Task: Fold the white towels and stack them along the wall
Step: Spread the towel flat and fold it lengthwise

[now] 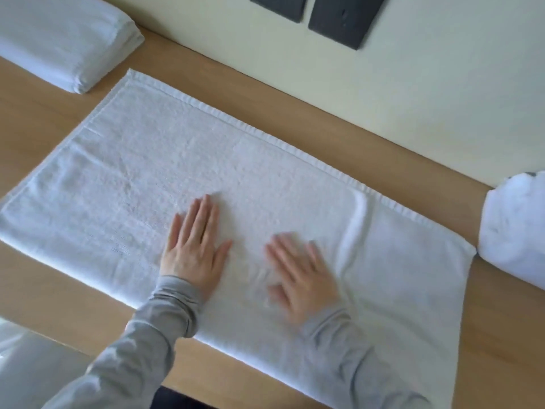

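Observation:
A large white towel (pixel 153 172) lies spread flat along the wooden table (pixel 38 119), doubled over lengthwise, with a raised crease near its right end. My left hand (pixel 193 249) presses flat on the towel's middle, fingers straight and together. My right hand (pixel 300 273) lies flat on the towel just to the right, fingers spread and slightly blurred. A stack of folded white towels (pixel 62 39) sits against the wall at the far left.
A bundle of unfolded white cloth (pixel 513 228) stands at the table's right edge, close to the towel's corner. Two dark wall plates (pixel 342 19) hang on the cream wall. More white fabric (pixel 29 364) shows at the lower left.

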`<state>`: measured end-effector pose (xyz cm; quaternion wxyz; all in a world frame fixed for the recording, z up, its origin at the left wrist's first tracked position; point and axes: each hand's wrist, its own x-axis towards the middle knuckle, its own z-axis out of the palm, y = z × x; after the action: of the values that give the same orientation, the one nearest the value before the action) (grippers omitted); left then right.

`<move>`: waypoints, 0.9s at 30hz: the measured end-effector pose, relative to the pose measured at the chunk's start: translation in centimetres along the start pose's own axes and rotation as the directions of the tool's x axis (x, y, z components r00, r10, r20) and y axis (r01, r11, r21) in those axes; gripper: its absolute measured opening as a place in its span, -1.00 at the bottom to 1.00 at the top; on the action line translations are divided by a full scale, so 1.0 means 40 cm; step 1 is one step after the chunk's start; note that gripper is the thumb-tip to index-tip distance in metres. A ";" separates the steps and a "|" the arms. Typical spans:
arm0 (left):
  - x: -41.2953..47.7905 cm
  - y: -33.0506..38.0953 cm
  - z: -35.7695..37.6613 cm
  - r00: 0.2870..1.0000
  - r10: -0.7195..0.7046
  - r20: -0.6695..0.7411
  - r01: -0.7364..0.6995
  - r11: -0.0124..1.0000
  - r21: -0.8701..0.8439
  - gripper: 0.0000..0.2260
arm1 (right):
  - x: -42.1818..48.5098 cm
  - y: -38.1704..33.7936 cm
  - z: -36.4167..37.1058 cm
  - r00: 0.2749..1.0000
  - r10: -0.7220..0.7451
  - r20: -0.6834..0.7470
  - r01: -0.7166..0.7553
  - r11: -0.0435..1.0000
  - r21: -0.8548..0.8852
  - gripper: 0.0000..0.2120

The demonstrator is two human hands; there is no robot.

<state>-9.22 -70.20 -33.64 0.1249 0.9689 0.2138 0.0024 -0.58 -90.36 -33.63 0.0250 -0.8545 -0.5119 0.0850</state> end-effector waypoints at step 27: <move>0.005 0.005 0.028 1.000 -0.019 -0.022 0.020 0.999 0.027 -0.38 | -0.485 0.167 0.039 0.637 0.770 -0.025 -0.761 0.635 0.134 -0.39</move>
<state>-8.91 -70.55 -34.67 0.1093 0.9683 0.2245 0.0089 -3.98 -110.64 -33.73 0.0542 -0.9907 -0.0944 0.0816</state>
